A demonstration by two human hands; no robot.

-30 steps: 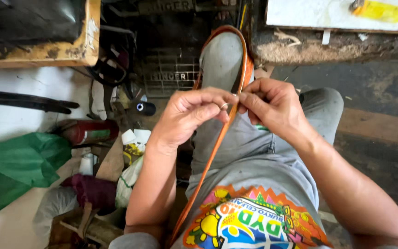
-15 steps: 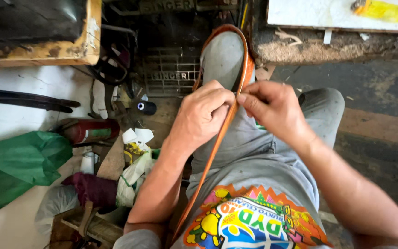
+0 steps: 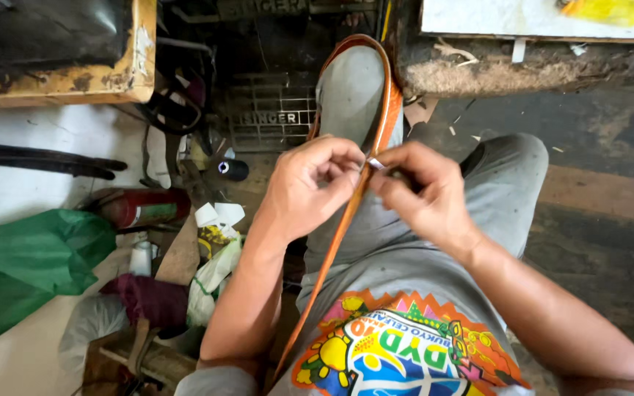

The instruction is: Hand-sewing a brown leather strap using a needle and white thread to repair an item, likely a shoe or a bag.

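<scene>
Grey, soft fabric covers the person's raised knee (image 3: pixel 350 92) and lap, with a bright cartoon print on the shirt below. To the left on the pale floor lies a crumpled green plastic bag (image 3: pixel 27 268), glossy and slack; beside it a dull red metal cylinder (image 3: pixel 144 207) lies on its side, and a small dark thread spool (image 3: pixel 230 169) stands near a black cast-iron grille (image 3: pixel 269 110). A worn yellow wooden surface (image 3: pixel 75 77) juts in at the upper left.

The long orange-brown leather strap (image 3: pixel 332 249) — smooth, narrow, stiff-edged — loops over the knee and runs down along the lap. The left hand (image 3: pixel 306 187) is curled, pinching the strap's edge between thumb and fingertips. The right hand (image 3: pixel 423 194) is pressed close from the other side, pinching a small pale-tipped tool (image 3: pixel 377 163) against the strap. The strap passes right between the two hands, touching both.

Against half a second ago, both hands sit slightly lower on the strap and closer together.
</scene>
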